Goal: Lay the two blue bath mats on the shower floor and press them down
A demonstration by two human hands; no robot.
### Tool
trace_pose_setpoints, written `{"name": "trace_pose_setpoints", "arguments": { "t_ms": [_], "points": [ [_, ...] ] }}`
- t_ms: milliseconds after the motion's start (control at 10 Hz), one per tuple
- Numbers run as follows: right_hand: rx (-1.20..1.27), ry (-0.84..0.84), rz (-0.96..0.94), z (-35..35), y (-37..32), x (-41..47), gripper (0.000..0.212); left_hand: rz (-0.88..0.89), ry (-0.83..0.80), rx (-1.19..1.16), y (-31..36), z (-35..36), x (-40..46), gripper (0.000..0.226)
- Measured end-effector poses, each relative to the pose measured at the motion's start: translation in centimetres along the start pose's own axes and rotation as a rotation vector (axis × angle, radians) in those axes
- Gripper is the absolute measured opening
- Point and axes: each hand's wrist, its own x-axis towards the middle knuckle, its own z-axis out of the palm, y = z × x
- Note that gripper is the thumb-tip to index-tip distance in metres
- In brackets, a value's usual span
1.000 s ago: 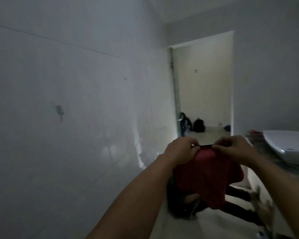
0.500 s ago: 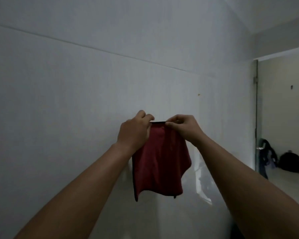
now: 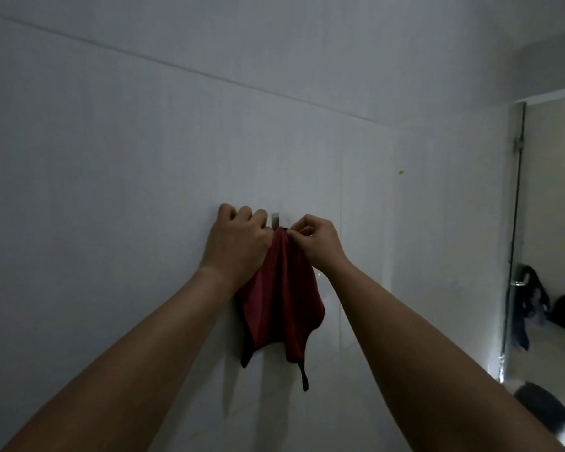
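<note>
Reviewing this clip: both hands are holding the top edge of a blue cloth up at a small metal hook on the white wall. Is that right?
Not quite: the cloth is dark red, not blue, as the head view shows. The rest holds: the left hand and right hand grip its top edge at the small metal hook on the white wall.

I see no blue here, only a dark red cloth [image 3: 281, 305] with a black edge trim. It hangs bunched against the white wall [image 3: 111, 190]. Its top is gathered to a narrow point just under a small metal hook [image 3: 275, 220]. My left grip [image 3: 238, 246] holds the gathered top from the left, fingers curled, and my right grip [image 3: 317, 243] pinches it from the right. Below, the cloth fans out in folds, with two dark corners dangling lowest.
</note>
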Motion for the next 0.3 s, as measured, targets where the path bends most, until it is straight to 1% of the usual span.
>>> {"name": "trace_pose_setpoints", "arguments": {
  "t_ms": [100, 200, 300],
  "points": [
    [-0.061, -0.137, 0.026, 0.6, 2.1, -2.6, 0.012, -0.085, -0.108, -0.124, 3.6, 0.7, -3.0, 0.021],
    [-0.064, -0.106, 0.009, -0.6, 4.5, -8.5, 0.03, -0.342, -0.054, -0.535, 8.2, 0.8, -8.9, 0.046],
    [-0.055, -0.008, 0.21, -1.7, 11.5, -20.6, 0.03, -0.591, -0.245, -0.878, 15.5, 1.3, -20.7, 0.056]
  ]
}}
